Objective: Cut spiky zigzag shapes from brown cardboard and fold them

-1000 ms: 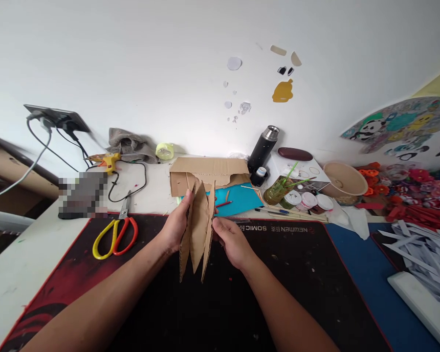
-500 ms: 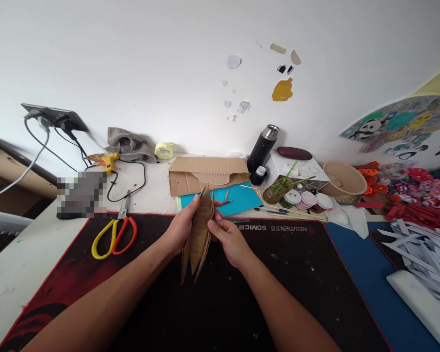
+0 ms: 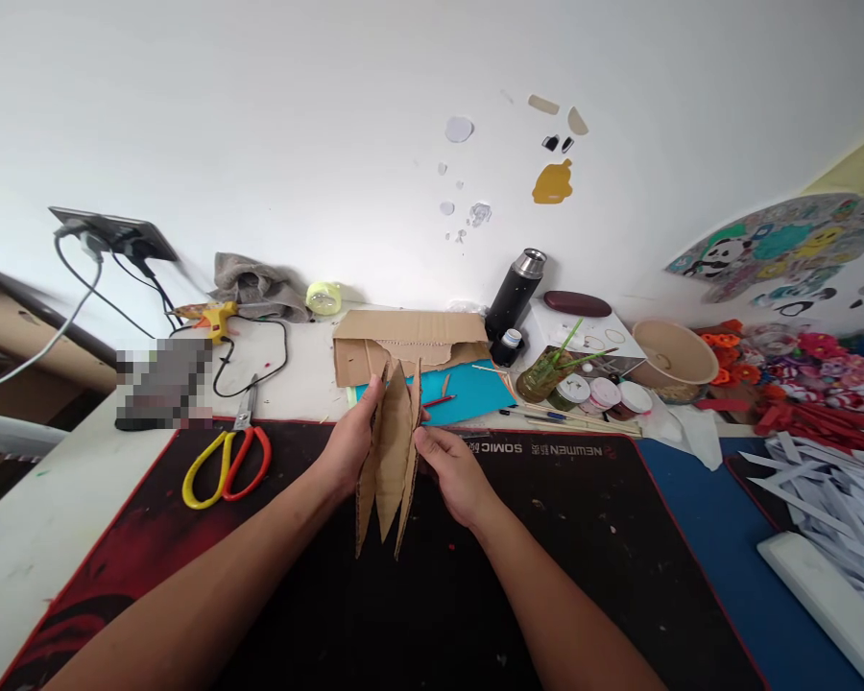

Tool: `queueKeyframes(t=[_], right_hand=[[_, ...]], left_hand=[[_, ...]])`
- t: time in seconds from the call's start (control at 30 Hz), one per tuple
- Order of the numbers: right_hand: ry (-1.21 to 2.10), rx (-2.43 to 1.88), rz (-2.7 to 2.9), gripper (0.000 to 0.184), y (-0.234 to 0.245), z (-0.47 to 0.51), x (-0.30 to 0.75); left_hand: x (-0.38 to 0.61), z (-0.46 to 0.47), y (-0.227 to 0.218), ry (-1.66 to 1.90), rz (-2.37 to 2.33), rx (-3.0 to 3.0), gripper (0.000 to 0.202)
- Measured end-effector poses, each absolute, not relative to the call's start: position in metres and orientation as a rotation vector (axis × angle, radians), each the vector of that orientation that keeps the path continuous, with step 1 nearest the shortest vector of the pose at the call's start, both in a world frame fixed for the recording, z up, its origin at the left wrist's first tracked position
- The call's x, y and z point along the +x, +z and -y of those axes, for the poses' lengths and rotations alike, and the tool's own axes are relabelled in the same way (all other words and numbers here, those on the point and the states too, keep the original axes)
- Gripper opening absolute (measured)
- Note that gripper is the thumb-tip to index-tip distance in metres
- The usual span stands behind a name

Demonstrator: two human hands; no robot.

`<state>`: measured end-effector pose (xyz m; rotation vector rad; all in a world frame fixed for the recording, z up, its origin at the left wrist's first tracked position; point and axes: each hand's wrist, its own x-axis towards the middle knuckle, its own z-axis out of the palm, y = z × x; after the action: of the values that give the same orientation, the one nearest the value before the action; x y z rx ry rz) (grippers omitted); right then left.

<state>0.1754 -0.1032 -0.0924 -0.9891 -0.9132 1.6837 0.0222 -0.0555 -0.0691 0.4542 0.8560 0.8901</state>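
Note:
A brown piece of folded cardboard [image 3: 393, 456] with pointed ends stands upright between my hands, above the black mat [image 3: 547, 547]. Its middle panel faces me, and a side panel rises at each edge. My left hand [image 3: 350, 443] grips the left panel, thumb near its top. On the other side my right hand [image 3: 452, 470] pinches the right panel, thumb in front and fingers mostly hidden behind it. Scissors [image 3: 243, 432] with one yellow and one red handle lie left of my left hand. Behind the held piece rests a larger torn cardboard sheet [image 3: 414, 331].
A yellow glue gun [image 3: 218, 320] with a cord lies at the back left, near yellow tape [image 3: 324, 298]. Blue paper [image 3: 468, 393], a black thermos [image 3: 516, 293] and paint jars [image 3: 572, 389] line the back. White paper strips [image 3: 828, 489] pile up at the right.
The side panels of the cardboard have spread further apart, so more of the middle panel shows. My left hand has shifted slightly left; the right hand is nearly in the same place.

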Motion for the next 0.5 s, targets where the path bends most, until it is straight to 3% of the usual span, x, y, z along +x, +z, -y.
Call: queueKeyframes(t=[0.5], right_hand=[[1.641,-0.979,0.989,0.055,-0.091,0.1024,0.1794]], left_hand=[[0.0209,0.051,-0.0667,0.907,-0.943,0.424,0.065]])
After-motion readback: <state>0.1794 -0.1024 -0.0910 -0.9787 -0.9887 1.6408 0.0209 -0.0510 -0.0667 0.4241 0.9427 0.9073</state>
